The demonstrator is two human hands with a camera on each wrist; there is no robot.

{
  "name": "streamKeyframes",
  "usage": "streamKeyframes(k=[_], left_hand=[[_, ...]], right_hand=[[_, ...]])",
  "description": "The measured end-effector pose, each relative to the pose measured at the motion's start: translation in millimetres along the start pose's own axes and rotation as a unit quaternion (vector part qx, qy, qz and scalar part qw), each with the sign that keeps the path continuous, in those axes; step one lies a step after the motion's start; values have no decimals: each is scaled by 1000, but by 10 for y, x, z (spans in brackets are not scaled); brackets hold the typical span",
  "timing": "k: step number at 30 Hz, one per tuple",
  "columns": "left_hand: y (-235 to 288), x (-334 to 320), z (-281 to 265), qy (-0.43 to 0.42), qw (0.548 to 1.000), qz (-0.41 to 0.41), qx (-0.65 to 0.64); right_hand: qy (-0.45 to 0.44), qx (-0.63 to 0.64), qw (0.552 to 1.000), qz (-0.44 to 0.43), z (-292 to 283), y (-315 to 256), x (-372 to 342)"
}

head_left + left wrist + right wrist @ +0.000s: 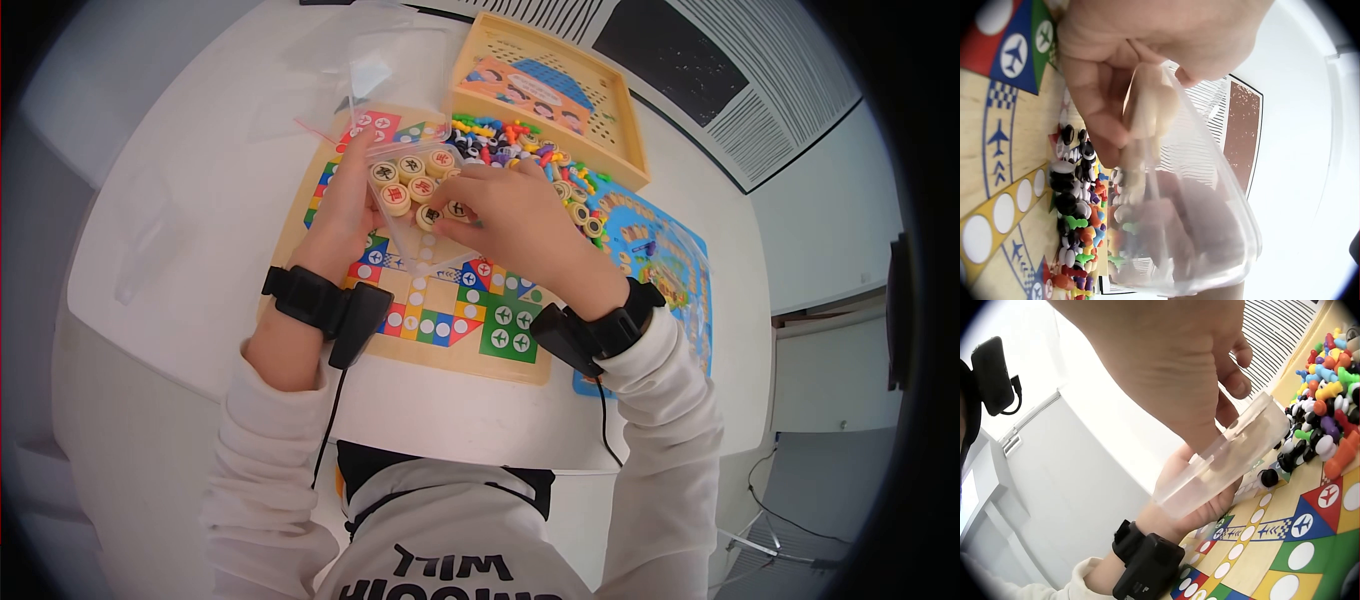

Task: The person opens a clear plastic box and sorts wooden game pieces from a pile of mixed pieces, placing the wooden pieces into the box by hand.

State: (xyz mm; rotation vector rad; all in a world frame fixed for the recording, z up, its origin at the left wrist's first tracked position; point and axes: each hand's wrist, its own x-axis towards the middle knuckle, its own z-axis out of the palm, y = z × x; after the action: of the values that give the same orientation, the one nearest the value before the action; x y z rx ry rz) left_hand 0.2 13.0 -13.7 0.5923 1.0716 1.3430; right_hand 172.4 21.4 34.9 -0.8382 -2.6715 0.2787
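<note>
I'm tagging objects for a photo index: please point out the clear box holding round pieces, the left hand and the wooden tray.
Clear box point(1235, 219): left wrist view, see-through wall.
Left hand point(345, 210): head view, middle of the hand.
Wooden tray point(608, 162): head view, near wall.

The Chinese chess pieces point(396, 196) are of pale wood colour, with red or black characters. The airplane chess board point(515, 366) has red, yellow, blue and green parts with white circles. The table point(180, 200) is white, and both wrist straps point(305, 298) are black.
</note>
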Motion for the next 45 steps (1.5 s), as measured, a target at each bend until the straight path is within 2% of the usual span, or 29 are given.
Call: streamKeyframes(k=[3, 5, 9, 11, 13, 14, 16, 19, 23, 25, 26, 28, 29, 31, 35, 37, 38, 40, 44, 45], left_hand=[[-36, 62, -47, -34, 999, 14, -21], [-22, 56, -30, -21, 1000, 11, -7], [1, -1, 10, -28, 1000, 13, 3], [-6, 16, -3, -11, 1000, 2, 1], [-8, 15, -3, -11, 1000, 6, 0], [-9, 13, 1, -13, 1000, 9, 1], [-5, 9, 7, -15, 1000, 9, 1], [23, -16, 40, -4, 1000, 5, 7], [14, -5, 27, -2, 1000, 12, 7], [11, -2, 14, -9, 1000, 12, 7], [11, -7, 16, -18, 1000, 12, 7], [23, -23, 35, -16, 1000, 13, 6], [26, -30, 34, -17, 1000, 13, 6], [-8, 10, -2, -15, 1000, 8, 0], [10, 35, -38, -31, 998, -24, -40], [6, 7, -32, -20, 999, -18, -34], [10, -8, -22, -10, 1000, -13, -27], [18, -17, -13, -10, 1000, -16, -24], [-5, -2, -14, -5, 1000, -3, 5], [-11, 1, -15, -5, 1000, -4, 5]], right_hand=[[42, -50, 998, -26, 8, 16, -2], [5, -58, 998, -22, -20, 11, -9], [11, -61, 998, 12, -184, 110, -58], [66, 29, 991, 112, -268, 311, -109], [59, 13, 983, 173, -345, 568, -233], [58, 12, 983, 172, -354, 688, -331], [-13, -131, 969, 211, -360, 859, -484], [-34, -75, 965, 250, -323, 942, -601], [-53, -72, 965, 248, -311, 947, -557], [48, -14, 964, 260, -317, 865, -511], [46, -14, 965, 258, -333, 801, -481], [71, 152, 952, 256, -366, 626, -407], [69, 153, 952, 255, -353, 521, -362], [88, 338, 917, 192, -315, 301, -262], [23, 369, 906, 208, -317, 25, -94], [-15, 309, 933, 182, -242, 35, -40], [-17, 309, 934, 180, -215, 41, -26], [-7, 222, 963, 152, -162, 60, -7], [-1, 190, 972, 137, -83, 84, 38], [1, 199, 967, 157, -83, 62, 43]])
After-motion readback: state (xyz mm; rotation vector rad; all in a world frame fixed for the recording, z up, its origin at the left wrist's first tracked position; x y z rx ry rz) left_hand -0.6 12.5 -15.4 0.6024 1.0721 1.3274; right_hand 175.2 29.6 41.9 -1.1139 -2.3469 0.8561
